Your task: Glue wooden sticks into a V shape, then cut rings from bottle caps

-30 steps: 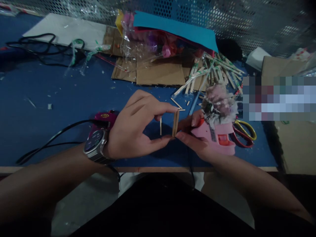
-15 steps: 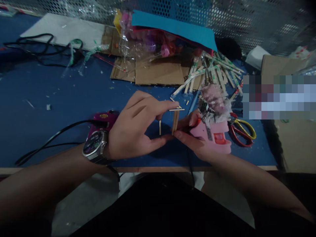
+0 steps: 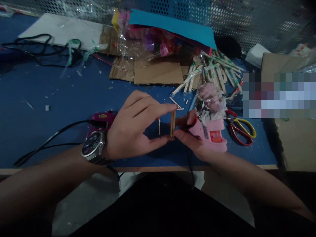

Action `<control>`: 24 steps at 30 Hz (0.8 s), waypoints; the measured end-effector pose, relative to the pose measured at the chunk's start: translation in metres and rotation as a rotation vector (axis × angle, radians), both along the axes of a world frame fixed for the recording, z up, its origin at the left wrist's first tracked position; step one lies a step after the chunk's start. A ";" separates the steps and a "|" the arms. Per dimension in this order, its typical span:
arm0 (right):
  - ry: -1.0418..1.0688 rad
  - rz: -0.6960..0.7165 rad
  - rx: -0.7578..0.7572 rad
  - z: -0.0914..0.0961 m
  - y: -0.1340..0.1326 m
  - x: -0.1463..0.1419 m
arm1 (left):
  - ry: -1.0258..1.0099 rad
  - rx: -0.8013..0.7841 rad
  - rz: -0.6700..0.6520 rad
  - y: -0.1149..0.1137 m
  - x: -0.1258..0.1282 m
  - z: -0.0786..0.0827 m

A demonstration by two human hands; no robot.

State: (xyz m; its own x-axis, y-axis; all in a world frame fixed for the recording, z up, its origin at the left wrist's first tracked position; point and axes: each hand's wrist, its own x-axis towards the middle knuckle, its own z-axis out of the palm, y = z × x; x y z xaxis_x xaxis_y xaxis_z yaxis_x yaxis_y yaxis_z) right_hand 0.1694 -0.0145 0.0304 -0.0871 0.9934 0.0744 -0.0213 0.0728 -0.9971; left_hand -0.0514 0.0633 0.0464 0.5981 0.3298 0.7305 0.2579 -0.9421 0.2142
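My left hand, with a wristwatch on the wrist, pinches a small bundle of short wooden sticks upright between index finger and thumb. A thinner single stick stands just left of the bundle, inside the curve of the hand. My right hand grips a pink glue gun and its thumb and fingertip also touch the bundle from the right. The gun's top is covered with a fuzzy pink and white clump.
On the blue table: red and yellow scissors, a pile of wrapped wooden sticks, cardboard pieces, a plastic bag with coloured items, teal paper, black cables, a magenta object, a brown box.
The view shifted slightly. A loose stick that lay across the top of the bundle half a second ago is no longer there. Both hands hold nearly the same position.
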 end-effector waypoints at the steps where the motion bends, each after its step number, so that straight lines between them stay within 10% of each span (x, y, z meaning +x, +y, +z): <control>1: 0.024 0.011 0.006 -0.001 0.000 0.001 | -0.001 0.010 -0.005 0.000 0.000 0.000; 24: 0.029 -0.089 0.090 0.003 0.009 0.002 | 0.062 -0.026 -0.099 -0.002 0.003 0.000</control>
